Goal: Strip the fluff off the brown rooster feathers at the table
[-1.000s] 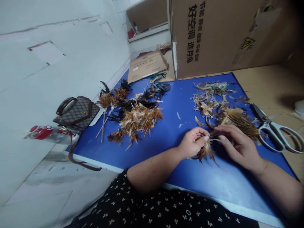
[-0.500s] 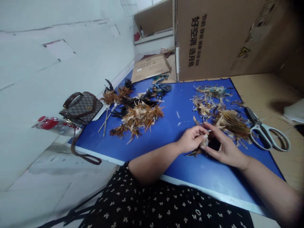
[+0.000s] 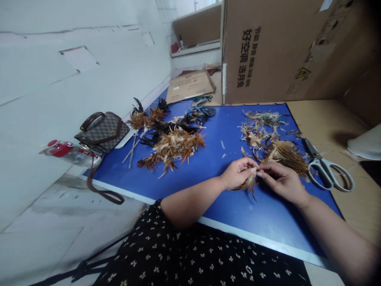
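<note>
My left hand is closed on a small bunch of brown feathers that hangs down from its fingers over the blue board. My right hand meets it fingertip to fingertip, pinching at the top of the same bunch. Just behind my right hand lies a loose pile of brown and pale feathers. Large scissors rest to the right of that pile, apart from both hands.
Finished feather bundles lie on the board's left half, some on sticks. A patterned handbag and a plastic bottle sit at the left edge. A big cardboard box stands behind the board.
My right hand has turned from cupping the bunch to pinching its top. The feathers now hang below my left fingers. The view has shifted slightly.
</note>
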Demonstrator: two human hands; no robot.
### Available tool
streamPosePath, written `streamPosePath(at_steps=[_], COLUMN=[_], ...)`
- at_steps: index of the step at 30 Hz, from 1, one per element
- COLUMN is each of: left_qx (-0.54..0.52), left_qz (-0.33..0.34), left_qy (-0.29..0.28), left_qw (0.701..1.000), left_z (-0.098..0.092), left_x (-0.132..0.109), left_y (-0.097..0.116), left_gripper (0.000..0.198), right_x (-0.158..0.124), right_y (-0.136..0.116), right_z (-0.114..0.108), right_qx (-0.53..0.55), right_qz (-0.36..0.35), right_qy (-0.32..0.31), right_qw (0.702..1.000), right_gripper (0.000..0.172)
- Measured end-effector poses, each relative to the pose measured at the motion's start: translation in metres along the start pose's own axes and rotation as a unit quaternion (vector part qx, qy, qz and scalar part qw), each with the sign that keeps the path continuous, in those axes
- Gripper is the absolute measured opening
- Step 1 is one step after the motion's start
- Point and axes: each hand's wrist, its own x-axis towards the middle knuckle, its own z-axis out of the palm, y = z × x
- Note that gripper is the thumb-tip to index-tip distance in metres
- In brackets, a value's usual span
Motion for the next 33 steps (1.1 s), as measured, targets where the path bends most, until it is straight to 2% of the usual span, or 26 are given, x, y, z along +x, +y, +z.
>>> streamPosePath(at_steps=[8, 14, 18, 26, 33], left_qx=[-0.01, -0.018, -0.016, 0.006, 0.023], left_qz=[-0.035, -0.028, -0.024, -0.052, -0.037], left_qy=[-0.051, -0.055, -0.026, 0.042, 0.072], left_qw=[0.998, 0.998, 0.999, 0.998, 0.996], left_z=[-0.004, -0.007, -0.006, -0.003, 0.003], left_x=[-0.002, 0.0, 0.002, 0.006, 0.007], left_y=[0.005, 0.002, -0.004, -0.013, -0.011], left_gripper=[0.046, 0.046, 0.057, 0.062, 0.055], right_x=[0.005, 0.004, 0.004, 0.005, 0.007], right_y=[-0.007, -0.004, -0.004, -0.011, -0.01], right_z=[-0.008, -0.005, -0.002, -0.003, 0.0], right_qx=[0.01, -0.005, -0.018, -0.034, -0.06], right_qz=[-0.01, -0.005, -0.015, -0.029, -0.039], right_qy=[-0.032, -0.032, -0.027, -0.008, -0.006], right_qw=[0.999, 0.999, 0.999, 0.999, 0.997], right_gripper=[0.04, 0.038, 0.036, 0.034, 0.034])
